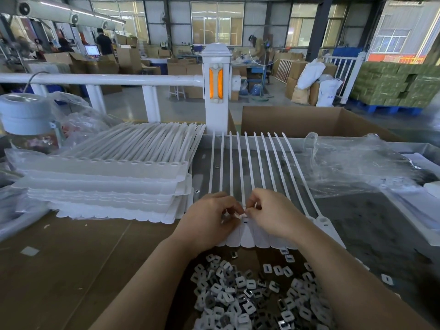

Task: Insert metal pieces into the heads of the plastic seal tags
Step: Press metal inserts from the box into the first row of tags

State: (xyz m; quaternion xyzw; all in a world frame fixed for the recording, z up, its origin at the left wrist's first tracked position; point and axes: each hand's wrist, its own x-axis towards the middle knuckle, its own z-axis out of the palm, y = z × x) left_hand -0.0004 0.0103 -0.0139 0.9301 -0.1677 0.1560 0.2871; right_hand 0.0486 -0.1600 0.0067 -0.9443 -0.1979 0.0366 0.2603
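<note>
A joined row of white plastic seal tags (247, 236) lies flat in front of me, heads toward me and long tails fanning away. My left hand (209, 217) rests on the left heads with its fingers curled; what it holds is hidden. My right hand (269, 210) pinches something small at a head near the middle of the row, fingertips almost meeting the left hand's. A heap of small metal pieces (257, 296) in white caps lies between my forearms.
A tall stack of seal tag rows (107, 179) stands at the left. Crumpled clear plastic (352, 163) lies at the right, an open cardboard box (309, 120) behind it. A white railing post (216, 91) rises beyond. A tape roll (26, 110) sits far left.
</note>
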